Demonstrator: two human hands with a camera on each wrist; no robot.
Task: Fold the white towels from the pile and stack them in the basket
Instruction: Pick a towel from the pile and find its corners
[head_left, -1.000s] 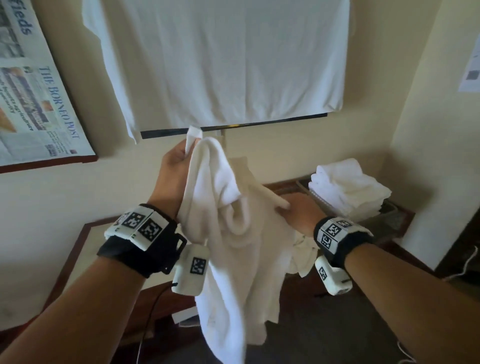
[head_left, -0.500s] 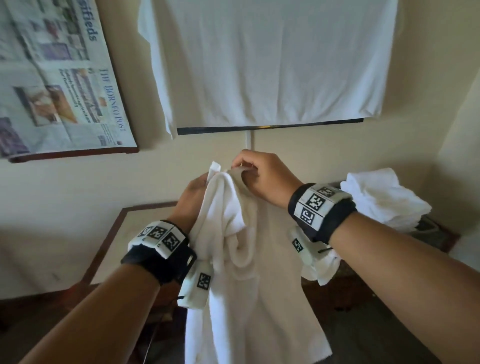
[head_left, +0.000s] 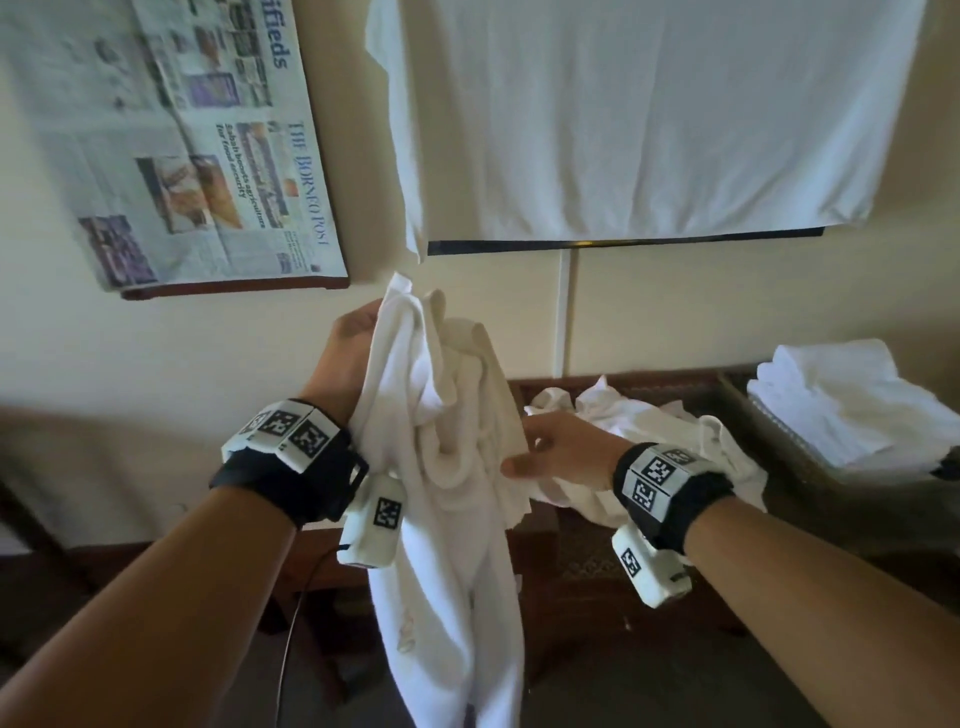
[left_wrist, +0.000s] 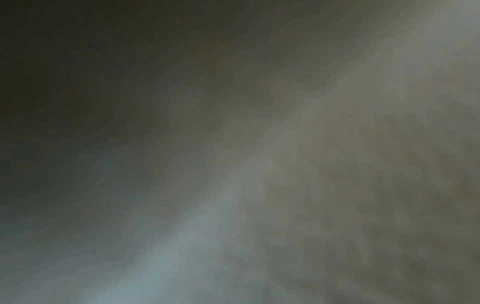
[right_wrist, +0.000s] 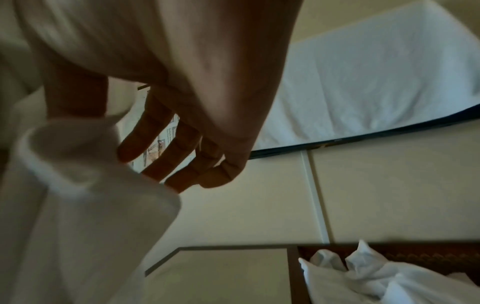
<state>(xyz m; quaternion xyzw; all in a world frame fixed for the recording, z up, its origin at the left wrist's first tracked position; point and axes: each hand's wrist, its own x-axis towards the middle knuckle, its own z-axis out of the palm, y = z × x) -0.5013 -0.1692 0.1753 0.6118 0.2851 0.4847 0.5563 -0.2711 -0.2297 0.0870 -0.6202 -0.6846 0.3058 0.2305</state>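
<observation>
In front of the person, at chest height, hangs a white towel, bunched and twisted, its long tail dropping toward the floor. The left hand holds it up by the top, fingers wrapped round the gathered cloth near a corner. The right hand is at the towel's right edge — in the right wrist view its fingers are loosely bent beside a fold, and whether thumb and finger actually pinch the hem I cannot tell. The left wrist view is a grey blur, covered by cloth.

Behind the right hand lies the pile of crumpled towels on the dark wooden table. Further right, the basket already carries a stack of folded towels.

The risk, as I judge it, is the wrong edge — if the right hand catches an inner fold instead of the free corner, the towel will open twisted and fold crooked. The hanging tail could also brush the floor.
</observation>
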